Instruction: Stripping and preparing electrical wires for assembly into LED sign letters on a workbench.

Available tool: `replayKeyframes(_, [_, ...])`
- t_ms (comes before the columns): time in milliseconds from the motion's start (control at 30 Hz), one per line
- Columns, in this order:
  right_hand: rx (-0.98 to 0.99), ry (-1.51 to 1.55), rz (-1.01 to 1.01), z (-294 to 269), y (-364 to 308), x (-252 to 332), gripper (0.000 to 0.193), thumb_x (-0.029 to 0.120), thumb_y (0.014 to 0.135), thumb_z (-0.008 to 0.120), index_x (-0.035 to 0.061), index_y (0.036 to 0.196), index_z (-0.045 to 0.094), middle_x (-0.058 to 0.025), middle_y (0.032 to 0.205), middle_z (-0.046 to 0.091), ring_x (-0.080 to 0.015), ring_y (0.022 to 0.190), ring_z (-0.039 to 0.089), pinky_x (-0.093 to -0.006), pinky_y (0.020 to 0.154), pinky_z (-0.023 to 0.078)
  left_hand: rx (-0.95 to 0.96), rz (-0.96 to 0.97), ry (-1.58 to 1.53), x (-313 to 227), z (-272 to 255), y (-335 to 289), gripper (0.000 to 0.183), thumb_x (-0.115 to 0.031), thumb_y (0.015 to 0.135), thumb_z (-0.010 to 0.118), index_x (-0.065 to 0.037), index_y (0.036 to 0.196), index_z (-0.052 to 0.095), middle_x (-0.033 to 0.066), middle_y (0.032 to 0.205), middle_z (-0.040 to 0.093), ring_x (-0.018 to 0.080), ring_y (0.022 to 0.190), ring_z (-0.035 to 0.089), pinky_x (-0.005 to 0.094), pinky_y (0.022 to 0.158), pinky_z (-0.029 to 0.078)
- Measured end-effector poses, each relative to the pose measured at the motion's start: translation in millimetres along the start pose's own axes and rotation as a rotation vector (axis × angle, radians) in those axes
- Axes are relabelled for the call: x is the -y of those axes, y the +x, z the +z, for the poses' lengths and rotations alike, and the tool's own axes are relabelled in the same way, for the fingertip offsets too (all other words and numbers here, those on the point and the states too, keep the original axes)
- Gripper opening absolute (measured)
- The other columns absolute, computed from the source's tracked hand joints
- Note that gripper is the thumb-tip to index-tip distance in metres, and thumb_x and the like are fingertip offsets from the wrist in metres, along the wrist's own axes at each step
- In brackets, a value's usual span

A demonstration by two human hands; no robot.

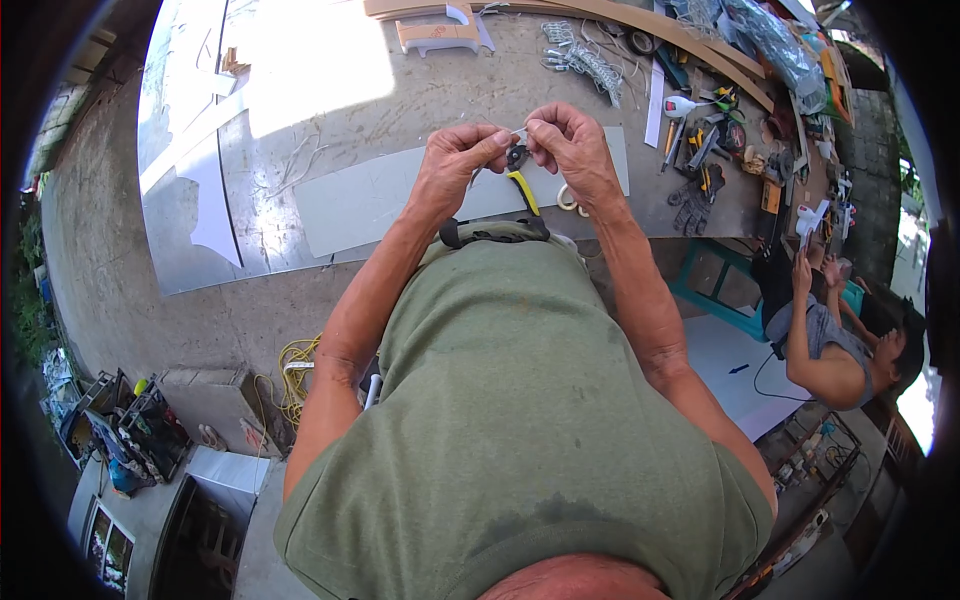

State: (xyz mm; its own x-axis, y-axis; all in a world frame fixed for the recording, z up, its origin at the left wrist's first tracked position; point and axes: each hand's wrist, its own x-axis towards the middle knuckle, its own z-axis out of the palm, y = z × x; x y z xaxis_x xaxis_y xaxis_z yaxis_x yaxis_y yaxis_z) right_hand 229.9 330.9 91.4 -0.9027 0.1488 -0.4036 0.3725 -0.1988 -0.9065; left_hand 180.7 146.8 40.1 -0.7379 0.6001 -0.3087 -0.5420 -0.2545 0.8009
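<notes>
Over the near part of the worktable, my left hand (457, 165) and my right hand (575, 155) are raised close together. Each is closed in a pinch on a thin whitish wire (517, 131) that spans the small gap between the fingertips. Its ends are hidden by my fingers. Just below the hands, a pair of pliers with a black head and yellow handle (523, 190) lies on a long pale grey strip (370, 205). Small cream-coloured rings (568, 199) that look like tape rolls are beside my right wrist.
Bundled string lights (582, 62) and cardboard pieces (440, 35) lie at the far side. Hand tools, grey gloves (695, 205) and plastic wrap (780, 50) crowd the right. A seated person (845, 345) is at the right, near a teal stool (720, 285). Yellow cord (295, 375) lies behind my left arm.
</notes>
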Motion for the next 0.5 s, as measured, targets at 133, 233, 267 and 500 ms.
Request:
replayKeyframes(133, [-0.196, -0.286, -0.02, -28.1, -2.5, -21.8, 0.022, 0.024, 0.095, 0.065, 0.0016, 0.095, 0.063, -0.006, 0.075, 0.066, -0.0178, 0.063, 0.062, -0.0311, 0.058, 0.049, -0.054, -0.035, 0.036, -1.8, -5.1, 3.5, 0.022, -0.018, 0.092, 0.072, 0.002, 0.101, 0.073, 0.0069, 0.079, 0.069, 0.0106, 0.067, 0.064, 0.0262, 0.062, 0.054])
replayKeyframes(233, [-0.388, -1.005, -0.105, -70.8, -18.1, -64.4, 0.027, 0.027, 0.093, 0.066, 0.0009, 0.093, 0.061, -0.0121, 0.081, 0.067, -0.0327, 0.072, 0.064, -0.0428, 0.067, 0.051, -0.164, -0.03, -0.004, -6.4, -11.6, 2.4, 0.022, -0.018, 0.091, 0.072, 0.003, 0.099, 0.073, 0.0081, 0.079, 0.07, 0.0111, 0.064, 0.064, 0.0265, 0.059, 0.055])
replayKeyframes(267, [-0.396, -1.006, -0.1, -77.2, -24.6, -80.4, 0.027, 0.027, 0.093, 0.066, 0.0009, 0.093, 0.061, -0.0121, 0.081, 0.067, -0.0327, 0.072, 0.064, -0.0428, 0.067, 0.051, -0.226, -0.032, -0.039, -6.7, -14.8, 1.5, 0.022, -0.017, 0.09, 0.073, 0.003, 0.099, 0.073, 0.0091, 0.079, 0.071, 0.0116, 0.063, 0.065, 0.0262, 0.059, 0.056])
replayKeyframes(500, [-0.504, -1.189, -0.137, -74.3, -61.0, -136.5, 0.032, 0.027, 0.085, 0.072, 0.0038, 0.1, 0.058, -0.0155, 0.1, 0.055, -0.0362, 0.099, 0.057, -0.048, 0.082, 0.048, -0.212, -0.067, -0.112, -0.8, -30.3, -2.9, 0.02, -0.015, 0.092, 0.071, 0.003, 0.101, 0.071, 0.009, 0.081, 0.071, 0.0131, 0.065, 0.066, 0.0278, 0.064, 0.057])
